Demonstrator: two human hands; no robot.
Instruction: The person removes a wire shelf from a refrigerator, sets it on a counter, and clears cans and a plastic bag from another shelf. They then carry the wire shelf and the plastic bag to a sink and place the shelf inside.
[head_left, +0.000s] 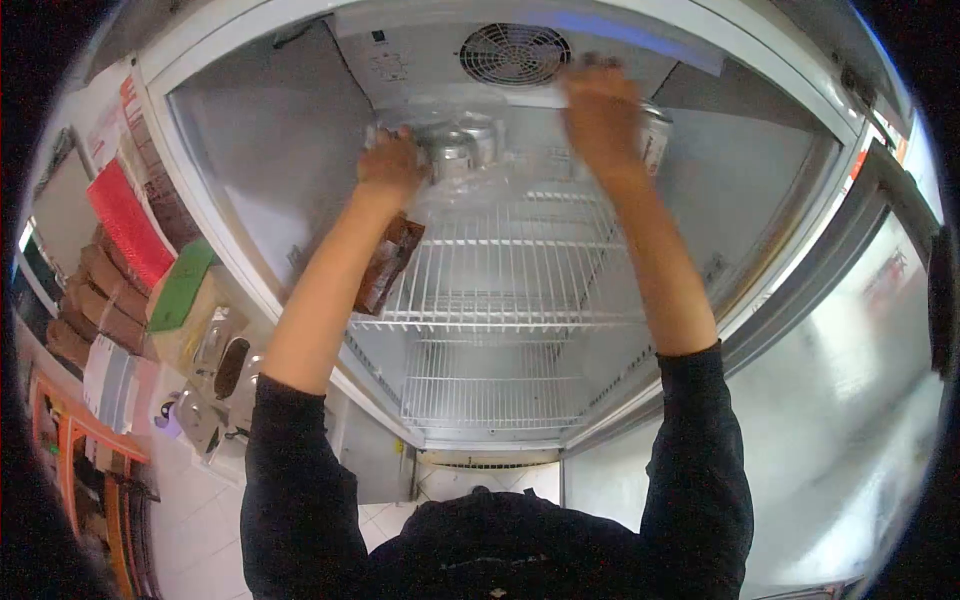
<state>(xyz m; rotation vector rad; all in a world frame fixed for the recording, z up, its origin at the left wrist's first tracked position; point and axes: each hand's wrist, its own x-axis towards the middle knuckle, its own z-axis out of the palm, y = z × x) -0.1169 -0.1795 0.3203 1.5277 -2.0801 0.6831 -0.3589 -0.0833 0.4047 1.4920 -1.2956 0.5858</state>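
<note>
Inside an upright fridge, a few silver cans [452, 158] stand on the top shelf within loose clear plastic wrap [480, 190]. My left hand [392, 162] is at the left edge of this pack, fingers curled onto the plastic. Raised on the other side, my right hand [603, 115] is smeared by motion, and its fingers are not clear. Just behind it, partly covered, is another can [655, 138] near the right wall. A brown packet [390, 265] lies on the left of the wire shelf [510, 242], below my left forearm.
A round fan grille [514, 54] is set in the fridge's back wall. Below is a second wire shelf [495, 390]. The glass door [800, 400] stands open at right. To the left, a counter holds metal containers [215, 340] and a green board [180, 285].
</note>
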